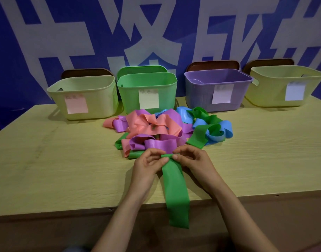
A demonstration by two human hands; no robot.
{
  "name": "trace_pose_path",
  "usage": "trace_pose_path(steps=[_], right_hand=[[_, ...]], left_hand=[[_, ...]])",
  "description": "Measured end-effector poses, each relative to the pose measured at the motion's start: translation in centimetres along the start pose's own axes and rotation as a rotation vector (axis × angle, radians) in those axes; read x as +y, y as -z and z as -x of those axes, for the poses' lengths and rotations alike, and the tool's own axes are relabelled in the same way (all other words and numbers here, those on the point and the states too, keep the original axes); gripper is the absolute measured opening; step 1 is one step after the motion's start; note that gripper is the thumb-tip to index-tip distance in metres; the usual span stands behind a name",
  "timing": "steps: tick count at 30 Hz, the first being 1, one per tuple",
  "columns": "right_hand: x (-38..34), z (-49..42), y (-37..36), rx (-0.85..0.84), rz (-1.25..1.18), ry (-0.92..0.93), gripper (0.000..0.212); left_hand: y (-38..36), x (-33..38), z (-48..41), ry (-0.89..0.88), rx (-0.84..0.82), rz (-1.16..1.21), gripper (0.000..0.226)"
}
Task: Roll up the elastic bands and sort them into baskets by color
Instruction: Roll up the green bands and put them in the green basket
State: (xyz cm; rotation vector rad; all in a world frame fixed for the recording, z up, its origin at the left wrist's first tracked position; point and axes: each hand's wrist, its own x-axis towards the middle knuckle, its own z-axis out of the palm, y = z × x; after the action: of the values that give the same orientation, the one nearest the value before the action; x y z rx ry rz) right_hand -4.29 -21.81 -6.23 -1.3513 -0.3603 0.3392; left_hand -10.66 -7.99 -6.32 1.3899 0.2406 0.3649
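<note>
Both the left hand (148, 161) and right hand (189, 160) are pinching the far end of a green band (176, 190), which is lying near the pile (167, 128) and hanging over the table's (65, 160) near edge.

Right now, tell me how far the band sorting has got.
Done: nothing rolled shows in the green basket or its neighbours, though floors are hidden. In hand: left hand and right hand pinch the end of the green band, starting its roll. Left: the tangled pile of pink, purple, blue and green bands.
</note>
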Motion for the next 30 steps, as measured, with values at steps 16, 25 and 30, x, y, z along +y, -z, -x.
trace_pose_path(steps=[16, 25, 30], right_hand=[[-0.30, 0.13, 0.11, 0.037, -0.031, 0.043, 0.025], [0.14, 0.03, 0.24, -0.016, -0.018, -0.022, 0.019], [-0.03, -0.10, -0.02, -0.030, 0.022, 0.026, 0.004]], left_hand=[[-0.35, 0.23, -0.21, 0.081, -0.025, 0.007, 0.017], [-0.10, 0.18, -0.11, 0.029, 0.017, 0.076, 0.011], [0.07, -0.18, -0.15, 0.015, 0.025, 0.053, 0.018]])
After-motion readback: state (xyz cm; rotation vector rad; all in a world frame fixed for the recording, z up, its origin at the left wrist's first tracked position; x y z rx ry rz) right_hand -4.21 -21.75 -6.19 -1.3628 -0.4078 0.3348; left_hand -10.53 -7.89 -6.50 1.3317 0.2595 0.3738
